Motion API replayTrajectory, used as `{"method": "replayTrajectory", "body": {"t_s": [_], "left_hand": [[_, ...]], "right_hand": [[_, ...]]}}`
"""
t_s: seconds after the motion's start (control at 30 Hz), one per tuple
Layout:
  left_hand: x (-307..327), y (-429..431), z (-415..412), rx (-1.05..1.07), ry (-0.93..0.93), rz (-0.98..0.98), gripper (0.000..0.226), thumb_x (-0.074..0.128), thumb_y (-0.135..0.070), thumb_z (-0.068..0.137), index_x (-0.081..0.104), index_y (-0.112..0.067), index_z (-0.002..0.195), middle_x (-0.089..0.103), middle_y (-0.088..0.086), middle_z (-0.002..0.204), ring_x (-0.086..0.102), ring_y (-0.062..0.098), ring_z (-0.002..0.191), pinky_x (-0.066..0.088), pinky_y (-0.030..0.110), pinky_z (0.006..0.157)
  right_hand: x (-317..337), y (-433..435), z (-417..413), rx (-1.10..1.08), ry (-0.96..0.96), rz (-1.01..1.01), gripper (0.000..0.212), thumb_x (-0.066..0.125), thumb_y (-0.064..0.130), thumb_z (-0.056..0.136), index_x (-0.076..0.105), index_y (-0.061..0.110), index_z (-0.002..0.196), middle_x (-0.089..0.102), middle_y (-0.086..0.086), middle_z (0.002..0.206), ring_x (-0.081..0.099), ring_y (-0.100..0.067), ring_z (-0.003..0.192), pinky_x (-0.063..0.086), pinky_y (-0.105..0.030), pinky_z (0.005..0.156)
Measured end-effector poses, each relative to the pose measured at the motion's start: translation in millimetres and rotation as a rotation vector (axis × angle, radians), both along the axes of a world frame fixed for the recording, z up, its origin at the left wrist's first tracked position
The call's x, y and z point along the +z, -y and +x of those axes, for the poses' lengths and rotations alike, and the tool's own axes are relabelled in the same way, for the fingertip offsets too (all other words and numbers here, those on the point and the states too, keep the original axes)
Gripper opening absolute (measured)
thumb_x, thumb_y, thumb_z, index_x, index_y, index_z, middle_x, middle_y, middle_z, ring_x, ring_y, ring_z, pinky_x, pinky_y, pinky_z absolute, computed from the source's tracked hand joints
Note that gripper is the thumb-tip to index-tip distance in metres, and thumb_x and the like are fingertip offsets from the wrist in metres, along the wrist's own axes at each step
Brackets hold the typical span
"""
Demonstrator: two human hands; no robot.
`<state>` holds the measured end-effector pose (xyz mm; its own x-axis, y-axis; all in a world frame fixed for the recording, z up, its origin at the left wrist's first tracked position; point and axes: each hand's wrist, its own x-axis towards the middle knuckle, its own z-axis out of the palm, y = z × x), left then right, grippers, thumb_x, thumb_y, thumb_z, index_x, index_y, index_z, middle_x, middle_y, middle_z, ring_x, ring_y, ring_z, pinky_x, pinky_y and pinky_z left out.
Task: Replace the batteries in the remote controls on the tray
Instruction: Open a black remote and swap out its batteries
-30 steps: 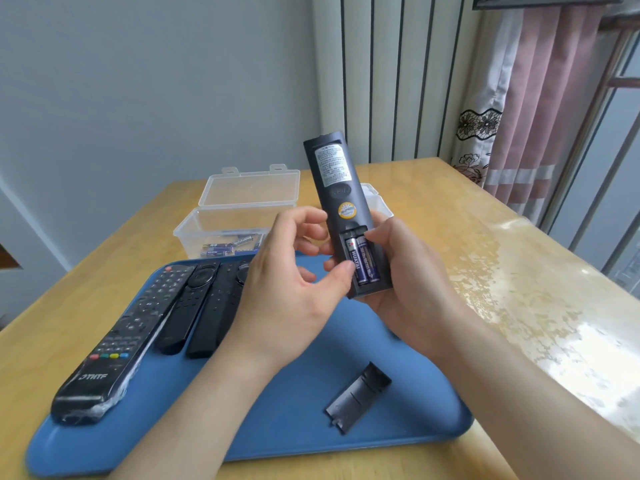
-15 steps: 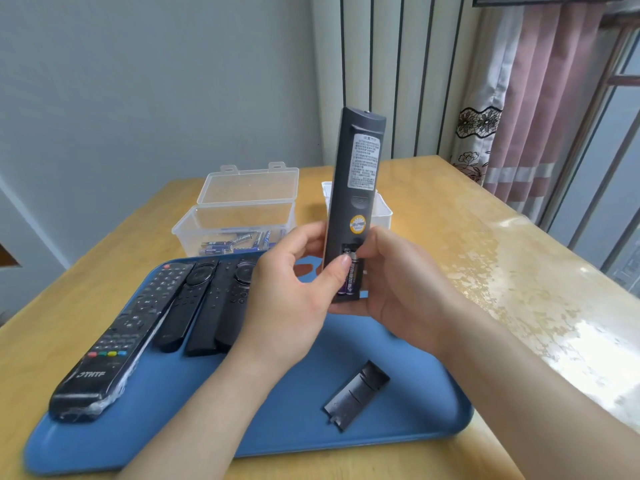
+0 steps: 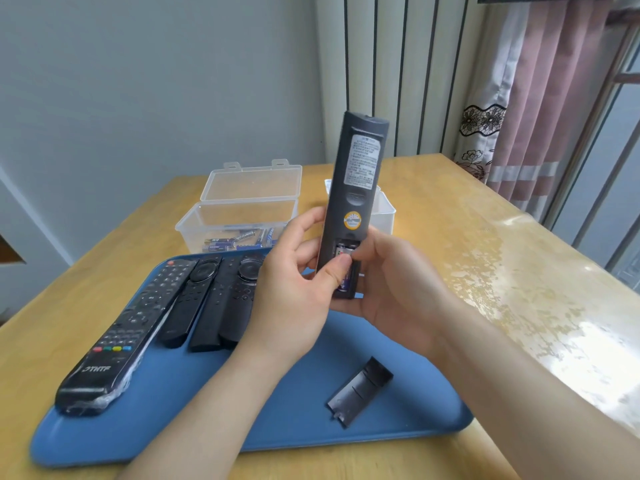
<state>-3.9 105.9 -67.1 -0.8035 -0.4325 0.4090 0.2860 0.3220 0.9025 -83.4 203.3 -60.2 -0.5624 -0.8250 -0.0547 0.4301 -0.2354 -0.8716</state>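
Above the blue tray [image 3: 207, 427] at frame centre, my right hand [image 3: 398, 289] grips the upright remote [image 3: 360, 188] low down. My left hand [image 3: 294, 289] curls round it, thumb pressing a battery [image 3: 344, 284]. I judge it light, rigid and slick, so I hold its edges.

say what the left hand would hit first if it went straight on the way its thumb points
The battery: the thumb tip of the left hand rests on it in the open compartment of the upright remote. Pushing on would likely press it into the remote, backed by the right hand.
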Motion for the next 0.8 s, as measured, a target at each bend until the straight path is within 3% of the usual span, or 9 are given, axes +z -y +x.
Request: {"method": "replayTrajectory", "body": {"t_s": [0.07, 0.17, 0.3, 0.5, 0.67, 0.8], "left_hand": [[0.8, 4.1, 0.4, -0.062, 0.009, 0.056, 0.043, 0.057, -0.002, 0.093, 0.052, -0.026, 0.129, 0.075, -0.002, 0.102, 0.07, 0.02, 0.097, 0.053, 0.04, 0.088], [1.2, 11.0, 1.0, -0.115, 0.013, 0.098, 0.049, 0.056, -0.002, 0.082, 0.057, -0.029, 0.123, 0.073, 0.003, 0.105, 0.065, 0.026, 0.098, 0.055, 0.033, 0.082], [0.9, 11.8, 1.5, -0.13, -0.004, 0.074, 0.055, 0.058, 0.01, 0.085, 0.057, -0.029, 0.124, 0.073, 0.004, 0.104, 0.062, 0.021, 0.095, 0.056, 0.035, 0.084], [0.1, 12.3, 2.4, -0.131, -0.019, 0.068, 0.059, 0.055, 0.016, 0.087, 0.056, -0.029, 0.125, 0.074, 0.002, 0.105, 0.062, 0.033, 0.097, 0.056, 0.033, 0.085], [1.1, 9.6, 2.1, -0.082, 0.017, 0.007, 0.06, 0.059, 0.012, 0.087, 0.052, -0.027, 0.132, 0.073, -0.002, 0.107, 0.065, 0.014, 0.095, 0.054, 0.037, 0.089], [-1.8, 3.3, 1.6, -0.027, 0.011, -0.036, 0.063, 0.059, -0.003, 0.078, 0.05, -0.042, 0.127, 0.073, -0.008, 0.106, 0.067, 0.016, 0.097, 0.051, 0.047, 0.096]], "right_hand": [[-0.8, 0.3, -1.3, -0.004, 0.018, 0.021, 0.033, 0.042, 0.012, 0.086, 0.069, 0.009, 0.105, 0.067, -0.022, 0.107, 0.063, -0.026, 0.084, 0.058, -0.041, 0.074], [-1.0, -0.3, -2.0, 0.024, 0.023, 0.025, 0.028, 0.042, 0.014, 0.087, 0.067, 0.011, 0.099, 0.064, -0.015, 0.098, 0.062, -0.023, 0.074, 0.056, -0.039, 0.071], [0.5, -0.7, -0.9, 0.058, 0.045, -0.044, 0.031, 0.038, 0.008, 0.09, 0.063, 0.013, 0.108, 0.063, -0.011, 0.09, 0.062, -0.024, 0.079, 0.057, -0.037, 0.064], [1.6, 0.3, 2.6, 0.018, 0.001, -0.075, 0.038, 0.035, 0.002, 0.089, 0.063, 0.011, 0.113, 0.065, -0.012, 0.086, 0.061, -0.027, 0.081, 0.058, -0.038, 0.063], [1.5, 2.3, 2.7, -0.025, -0.016, -0.049, 0.034, 0.034, 0.004, 0.089, 0.062, 0.011, 0.108, 0.065, -0.011, 0.081, 0.06, -0.029, 0.085, 0.057, -0.046, 0.077], [2.0, 1.4, 1.4, -0.031, -0.018, -0.015, 0.032, 0.036, 0.006, 0.087, 0.062, 0.013, 0.103, 0.063, -0.01, 0.082, 0.06, -0.028, 0.084, 0.054, -0.053, 0.086]]}}
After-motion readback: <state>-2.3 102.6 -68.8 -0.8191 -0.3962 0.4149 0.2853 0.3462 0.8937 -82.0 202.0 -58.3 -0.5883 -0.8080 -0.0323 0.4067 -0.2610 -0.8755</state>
